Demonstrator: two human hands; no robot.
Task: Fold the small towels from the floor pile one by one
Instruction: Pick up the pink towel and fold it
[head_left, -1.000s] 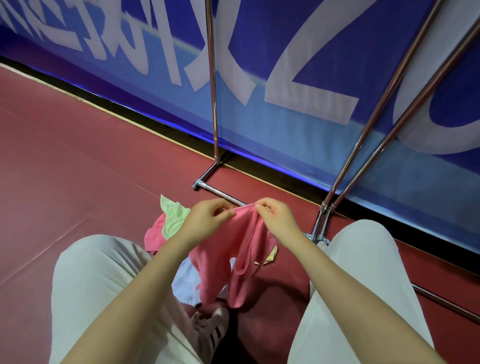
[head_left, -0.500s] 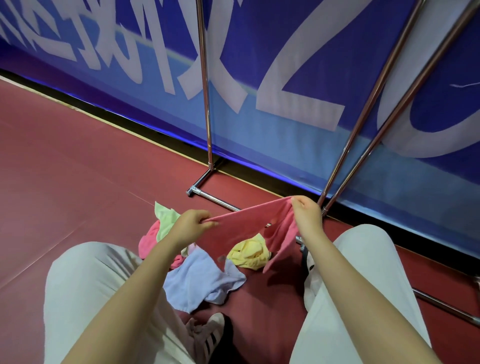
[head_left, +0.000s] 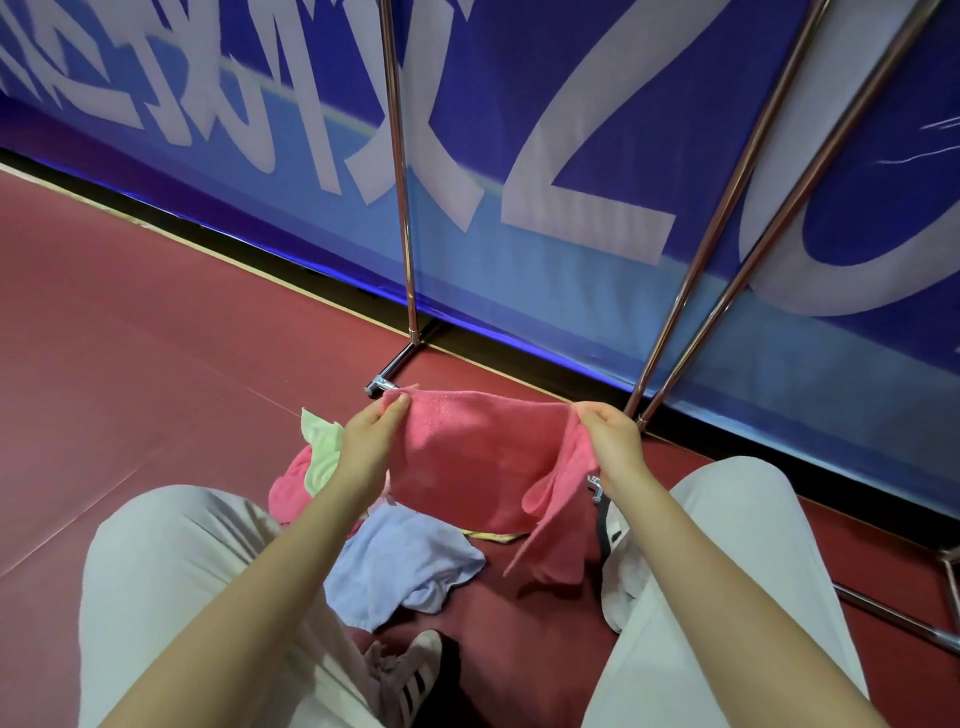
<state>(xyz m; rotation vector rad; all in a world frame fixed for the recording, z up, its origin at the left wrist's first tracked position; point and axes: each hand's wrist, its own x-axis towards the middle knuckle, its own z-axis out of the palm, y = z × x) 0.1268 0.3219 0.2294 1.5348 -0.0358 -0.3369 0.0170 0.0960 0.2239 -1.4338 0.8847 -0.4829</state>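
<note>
We hold a pink towel (head_left: 467, 457) in the air, stretched between our two hands, near the centre of the view. Our left hand (head_left: 371, 441) pinches its top corner at 9 o'clock from the towel, thumb and fingers closed on the cloth; our right hand (head_left: 613, 441) pinches the opposite top corner at 3 o'clock, where some extra cloth is bunched and hangs down in a fold. The two hands are well apart, and the top edge of the towel runs almost straight between them. Under the towel lies the pile on the red floor (head_left: 130, 364): a light blue towel (head_left: 400, 566) at 6 o'clock from the pink one, a pale green towel (head_left: 322, 447) at 9 o'clock just beside our left hand, and under it another pink towel (head_left: 291, 488). A thin yellow edge (head_left: 493, 536) shows below the held towel; we cannot tell what it belongs to. Our knees in light trousers (head_left: 182, 571) stand at both sides, and a striped shoe (head_left: 415, 675) is at 6 o'clock. Behind, at 12 o'clock, metal poles (head_left: 400, 208) stand before a blue banner (head_left: 571, 104).
</note>
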